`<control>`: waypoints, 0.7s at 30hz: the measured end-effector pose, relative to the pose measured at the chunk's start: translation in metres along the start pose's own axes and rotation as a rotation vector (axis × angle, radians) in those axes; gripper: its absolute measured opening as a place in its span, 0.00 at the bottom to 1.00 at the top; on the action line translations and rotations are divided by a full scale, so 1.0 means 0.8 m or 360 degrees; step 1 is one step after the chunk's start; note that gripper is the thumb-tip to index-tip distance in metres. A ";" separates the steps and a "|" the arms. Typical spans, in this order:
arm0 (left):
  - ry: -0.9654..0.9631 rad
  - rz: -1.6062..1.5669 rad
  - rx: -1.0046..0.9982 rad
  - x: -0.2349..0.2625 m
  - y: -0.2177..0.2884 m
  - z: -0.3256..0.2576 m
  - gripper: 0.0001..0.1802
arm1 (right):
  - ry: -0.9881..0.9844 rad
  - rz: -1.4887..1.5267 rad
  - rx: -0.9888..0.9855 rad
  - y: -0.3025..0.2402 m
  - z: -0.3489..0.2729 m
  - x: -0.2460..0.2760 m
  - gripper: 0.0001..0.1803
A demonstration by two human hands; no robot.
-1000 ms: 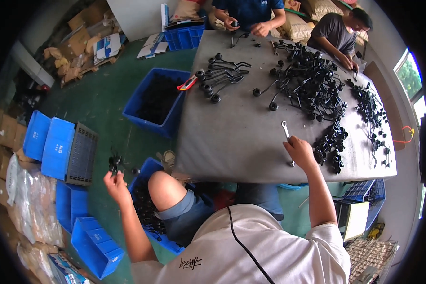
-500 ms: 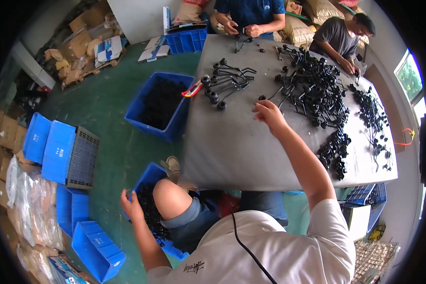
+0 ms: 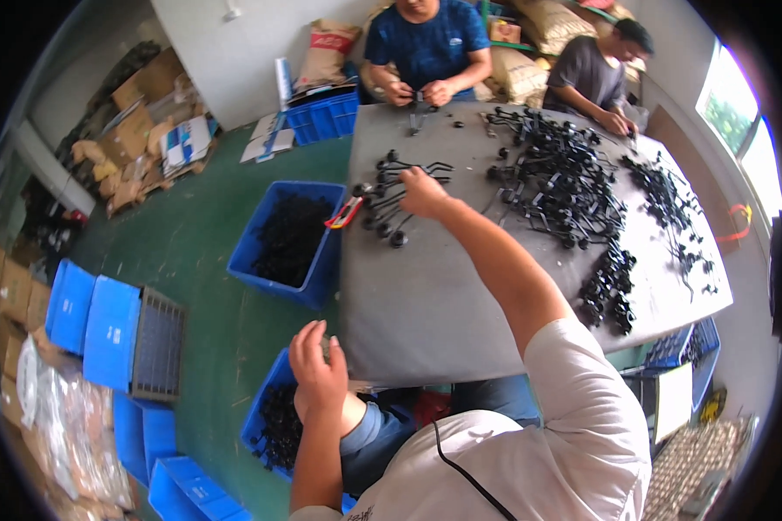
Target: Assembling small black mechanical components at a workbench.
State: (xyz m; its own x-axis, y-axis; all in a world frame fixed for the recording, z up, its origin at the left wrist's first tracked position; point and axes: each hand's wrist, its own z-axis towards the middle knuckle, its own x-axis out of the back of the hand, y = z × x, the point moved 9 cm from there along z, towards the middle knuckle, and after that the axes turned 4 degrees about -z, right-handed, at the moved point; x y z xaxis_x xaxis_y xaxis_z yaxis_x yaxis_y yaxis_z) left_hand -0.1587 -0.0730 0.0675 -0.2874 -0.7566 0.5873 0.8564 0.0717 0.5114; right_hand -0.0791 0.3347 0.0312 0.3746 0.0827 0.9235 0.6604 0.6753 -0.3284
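Observation:
Over a small row of black bent rods with round ends (image 3: 394, 231) on the left part of the table, my right hand (image 3: 424, 194) reaches out with its fingers curled down onto one of the rods. The far fingertips are partly hidden by the hand itself. My left hand (image 3: 319, 365) is raised above my knee, off the table's near left corner, fingers stretched up and holding nothing. Beside it on the floor stands a blue crate of black parts (image 3: 280, 430). A red utility knife (image 3: 345, 211) lies at the table's left edge, close to the rods.
A large pile of black rods (image 3: 565, 187) covers the right of the grey table (image 3: 426, 321). Another blue crate (image 3: 311, 286) of black parts stands left of it. Across the table two people (image 3: 430, 43) handle parts. Blue bins (image 3: 109, 334) stand on the left floor.
My right hand has moved left across the table, from beside the big pile to the small row of rods. My left hand has risen and moved right, nearer the table corner.

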 end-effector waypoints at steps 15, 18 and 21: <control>-0.0827 -0.0039 -0.0613 -0.159 0.122 0.007 0.36 | 0.0747 -0.0153 -0.0258 0.037 -0.410 0.143 0.30; -0.0893 -0.0045 -0.0628 -0.179 0.133 -0.003 0.32 | 0.0985 -0.0696 -0.1100 0.158 -0.528 0.186 0.31; -0.0988 -0.0048 -0.0447 -0.195 0.125 -0.005 0.28 | 0.0609 -0.0685 -0.1349 0.214 -0.570 0.168 0.33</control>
State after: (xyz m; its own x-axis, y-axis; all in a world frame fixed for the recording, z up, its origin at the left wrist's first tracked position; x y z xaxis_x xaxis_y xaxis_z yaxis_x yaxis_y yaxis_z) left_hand -0.0267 0.0495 0.0248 -0.4339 -0.2366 0.8693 0.8989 -0.1786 0.4001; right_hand 0.3809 0.1269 0.0089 0.0819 -0.3841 0.9197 0.9751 -0.1597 -0.1536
